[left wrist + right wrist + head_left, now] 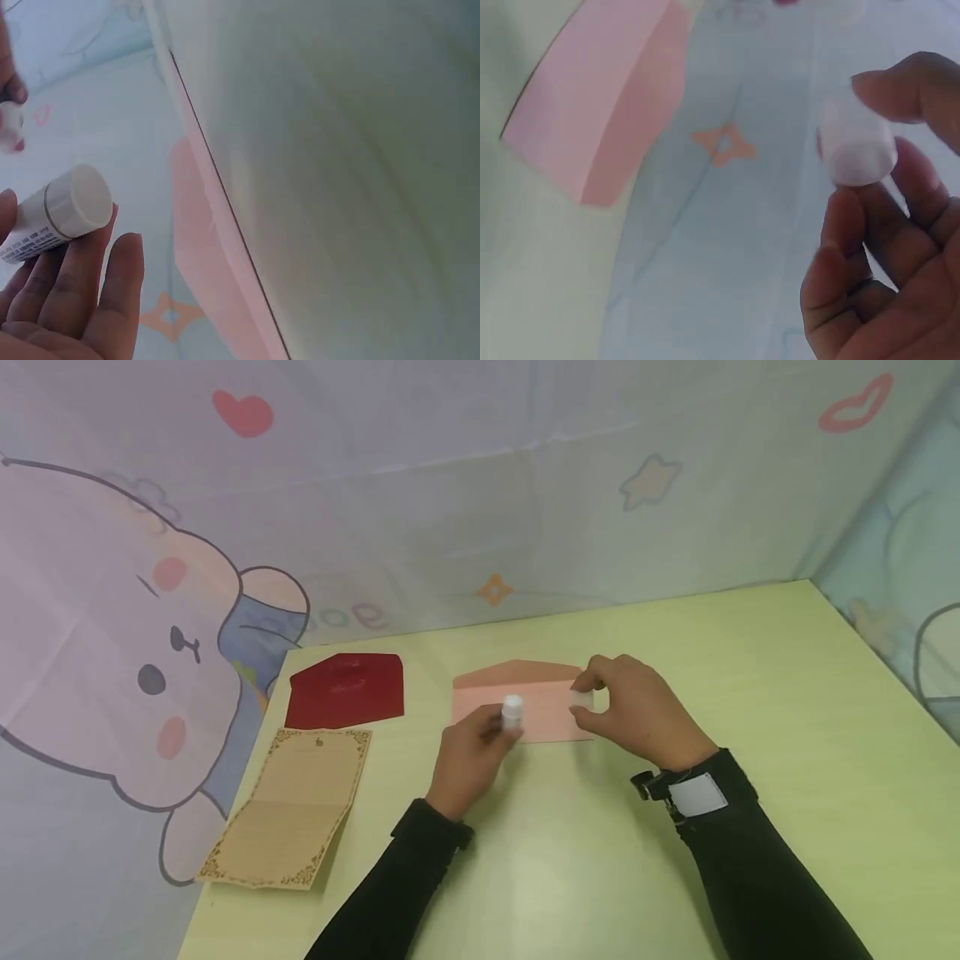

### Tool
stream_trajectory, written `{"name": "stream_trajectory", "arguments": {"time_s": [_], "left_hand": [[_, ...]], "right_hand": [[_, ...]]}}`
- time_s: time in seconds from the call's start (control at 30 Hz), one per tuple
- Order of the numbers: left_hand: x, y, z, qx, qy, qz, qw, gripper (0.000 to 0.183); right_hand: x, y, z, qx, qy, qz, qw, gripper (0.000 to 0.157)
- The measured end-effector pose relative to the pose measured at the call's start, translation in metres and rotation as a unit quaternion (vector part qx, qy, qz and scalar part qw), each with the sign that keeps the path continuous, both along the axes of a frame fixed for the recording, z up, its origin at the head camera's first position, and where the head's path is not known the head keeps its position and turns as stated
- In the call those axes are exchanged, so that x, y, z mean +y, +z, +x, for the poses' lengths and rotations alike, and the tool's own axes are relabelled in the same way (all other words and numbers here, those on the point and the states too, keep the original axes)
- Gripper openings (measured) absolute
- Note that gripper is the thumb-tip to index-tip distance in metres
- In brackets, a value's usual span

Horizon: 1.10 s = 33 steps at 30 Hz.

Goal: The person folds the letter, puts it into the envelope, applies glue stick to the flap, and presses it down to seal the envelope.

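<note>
In the head view my left hand holds a small white glue stick upright above the front of a pink envelope. Printed lettering shows on the glue stick in the left wrist view, with the thumb and fingers around it. To its right, my right hand pinches a translucent whitish cap between thumb and fingers, over the envelope's right end. The cap is apart from the glue stick. The envelope lies on the table with its flap spread open toward the wall.
A dark red envelope lies at the table's left back. In front of it is a creased tan letter sheet with a decorated border, one part raised off the table. A printed cloth hangs behind.
</note>
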<state>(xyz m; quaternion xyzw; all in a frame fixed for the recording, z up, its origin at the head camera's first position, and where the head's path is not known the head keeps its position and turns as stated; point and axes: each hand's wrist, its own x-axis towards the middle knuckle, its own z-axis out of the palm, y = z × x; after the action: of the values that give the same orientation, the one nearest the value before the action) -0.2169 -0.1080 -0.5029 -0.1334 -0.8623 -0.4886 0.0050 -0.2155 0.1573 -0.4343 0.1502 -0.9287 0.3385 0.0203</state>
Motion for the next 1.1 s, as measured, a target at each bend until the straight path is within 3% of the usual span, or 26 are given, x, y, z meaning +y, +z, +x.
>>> {"name": "stream_trajectory", "arguments": {"time_s": [0.2, 0.37, 0.47, 0.7, 0.83, 0.9, 0.97, 1.1], "left_hand": [[-0.004, -0.002, -0.006, -0.05, 0.032, 0.055, 0.9967, 0.03], [-0.005, -0.002, -0.007, -0.062, 0.036, 0.062, 0.9955, 0.03], [-0.004, -0.002, -0.008, -0.063, 0.034, 0.064, 0.9954, 0.029], [-0.001, 0.003, -0.01, -0.064, 0.026, 0.066, 0.9954, 0.028], [-0.001, 0.003, -0.012, -0.07, 0.023, 0.07, 0.9948, 0.028], [-0.002, 0.003, -0.012, -0.093, 0.015, 0.105, 0.99, 0.027], [-0.004, 0.004, -0.011, -0.125, 0.008, 0.158, 0.9794, 0.026], [-0.008, 0.007, -0.01, -0.195, 0.002, 0.265, 0.9443, 0.029]], "right_hand": [[0.038, -0.024, -0.021, -0.034, -0.063, -0.009, 0.997, 0.035], [0.068, -0.056, -0.035, -0.088, -0.093, 0.047, 0.991, 0.039], [0.081, -0.068, -0.038, -0.105, -0.106, 0.068, 0.987, 0.038], [0.095, -0.071, -0.039, -0.117, -0.137, 0.072, 0.981, 0.03], [0.097, -0.066, -0.041, -0.122, -0.138, 0.081, 0.98, 0.047], [0.093, -0.06, -0.039, -0.113, -0.131, 0.077, 0.982, 0.061], [0.082, -0.051, -0.035, -0.095, -0.109, 0.058, 0.988, 0.069], [0.041, -0.033, -0.018, -0.015, -0.007, 0.015, 1.0, 0.058]]}}
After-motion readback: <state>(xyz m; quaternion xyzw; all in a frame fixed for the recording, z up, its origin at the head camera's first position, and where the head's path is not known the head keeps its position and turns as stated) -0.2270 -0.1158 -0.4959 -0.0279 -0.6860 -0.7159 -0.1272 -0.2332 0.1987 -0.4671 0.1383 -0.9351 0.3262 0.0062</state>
